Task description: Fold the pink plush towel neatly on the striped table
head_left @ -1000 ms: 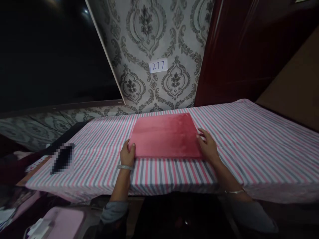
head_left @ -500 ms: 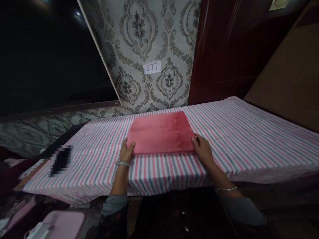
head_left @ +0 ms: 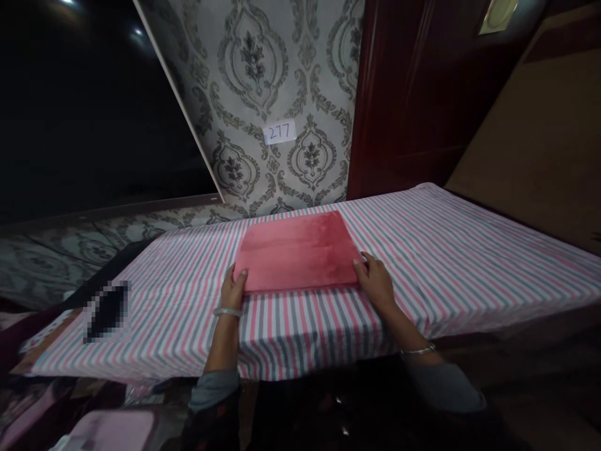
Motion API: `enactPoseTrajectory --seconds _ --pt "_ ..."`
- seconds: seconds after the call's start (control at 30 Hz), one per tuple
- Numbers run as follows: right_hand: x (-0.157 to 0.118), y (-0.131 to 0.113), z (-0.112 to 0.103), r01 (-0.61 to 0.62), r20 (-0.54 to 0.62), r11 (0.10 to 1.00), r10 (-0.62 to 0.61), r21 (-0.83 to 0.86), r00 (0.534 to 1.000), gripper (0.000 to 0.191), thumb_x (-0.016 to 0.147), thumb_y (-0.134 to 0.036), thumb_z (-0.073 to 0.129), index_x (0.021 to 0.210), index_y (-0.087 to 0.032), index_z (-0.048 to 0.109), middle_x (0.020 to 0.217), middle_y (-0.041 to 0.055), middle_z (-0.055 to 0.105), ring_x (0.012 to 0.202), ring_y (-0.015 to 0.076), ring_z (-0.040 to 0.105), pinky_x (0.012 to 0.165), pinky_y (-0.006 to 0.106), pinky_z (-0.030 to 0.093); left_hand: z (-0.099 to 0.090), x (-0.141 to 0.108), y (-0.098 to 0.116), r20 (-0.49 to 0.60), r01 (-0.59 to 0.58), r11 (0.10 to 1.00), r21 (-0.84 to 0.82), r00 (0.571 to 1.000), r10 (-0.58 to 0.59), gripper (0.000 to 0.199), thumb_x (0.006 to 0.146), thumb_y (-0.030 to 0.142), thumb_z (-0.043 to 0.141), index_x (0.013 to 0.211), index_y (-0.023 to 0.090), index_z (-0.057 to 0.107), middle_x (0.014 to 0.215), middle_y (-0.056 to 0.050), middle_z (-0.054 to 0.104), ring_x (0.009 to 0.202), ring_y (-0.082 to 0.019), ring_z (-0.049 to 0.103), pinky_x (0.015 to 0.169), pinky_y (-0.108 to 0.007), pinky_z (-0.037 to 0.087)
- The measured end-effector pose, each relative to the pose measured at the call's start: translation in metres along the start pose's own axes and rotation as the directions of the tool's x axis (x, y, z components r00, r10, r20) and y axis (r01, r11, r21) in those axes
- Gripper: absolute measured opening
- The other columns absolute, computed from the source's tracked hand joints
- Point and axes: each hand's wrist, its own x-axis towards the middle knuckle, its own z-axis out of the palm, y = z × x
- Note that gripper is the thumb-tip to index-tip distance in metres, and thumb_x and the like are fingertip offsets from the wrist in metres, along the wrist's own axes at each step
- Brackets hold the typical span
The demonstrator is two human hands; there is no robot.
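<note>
A flat, rectangular piece of pink-red cloth [head_left: 295, 250], apparently folded, with a plush-looking surface, lies on a striped tablecloth [head_left: 404, 250]. My left hand [head_left: 233, 287] grips its near left corner, thumb on top and the other fingers along the side, partly hidden. At the near right corner my right hand [head_left: 377, 282] holds it the same way, thumb resting on the upper face. Darker patches show on the cloth's right part.
Behind the table stands a patterned wall with a paper label [head_left: 280, 131]. A large dark screen [head_left: 103, 113] hangs at left. A blurred-out dark object [head_left: 107, 312] lies on the table's left. A brown panel [head_left: 535, 131] leans at right; a pink object [head_left: 113, 431] sits lower left.
The camera view has shifted slightly, so the scene sits a little further left. Both hands keep their grip on the cloth's near corners, and the cloth shows no clear movement on the table.
</note>
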Motion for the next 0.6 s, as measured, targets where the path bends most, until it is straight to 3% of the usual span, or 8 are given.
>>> enactPoseTrajectory --seconds 0.17,0.33,0.43,0.6 --pt "0.0 -0.002 -0.001 0.009 0.025 1.0 -0.009 0.018 1.0 0.065 0.091 -0.061 0.036 0.128 -0.013 0.06 0.097 0.0176 0.069 0.091 0.0326 0.064 0.083 0.047 0.049 -0.001 -0.001 0.001 0.019 0.028 0.999 -0.042 0.999 -0.027 0.061 0.082 0.049 0.059 0.133 0.016 0.053 0.137 -0.012 0.057 0.127 -0.027 0.053 0.11 -0.042 0.04" --pt "0.0 -0.003 -0.005 0.008 0.055 0.964 -0.024 0.265 0.998 0.068 0.087 -0.064 0.042 0.13 -0.014 0.057 0.117 0.0163 0.066 0.1 0.03 0.063 0.09 0.046 0.049 -0.002 -0.001 0.003 0.034 0.025 0.999 -0.048 0.999 -0.024 0.062 0.081 0.051 0.06 0.13 0.015 0.054 0.133 -0.012 0.06 0.125 -0.027 0.054 0.11 -0.041 0.04" --pt "0.0 -0.003 -0.005 -0.021 0.052 0.938 0.003 0.345 0.999 0.068 0.083 -0.065 0.048 0.13 -0.016 0.057 0.119 0.015 0.066 0.1 0.029 0.063 0.091 0.046 0.049 -0.002 -0.004 0.007 0.041 0.025 0.997 -0.069 0.999 -0.023 0.061 0.081 0.054 0.06 0.128 0.016 0.056 0.132 -0.011 0.061 0.124 -0.028 0.054 0.11 -0.042 0.039" --pt "0.0 -0.003 -0.006 -0.101 0.126 0.893 0.05 0.44 0.991 0.067 0.08 -0.064 0.054 0.128 -0.017 0.058 0.118 0.0134 0.067 0.1 0.0291 0.064 0.09 0.046 0.05 -0.004 -0.008 0.011 0.02 0.051 0.994 -0.092 0.999 -0.049 0.052 0.08 0.059 0.058 0.112 0.017 0.064 0.114 -0.008 0.069 0.11 -0.027 0.062 0.098 -0.04 0.048"
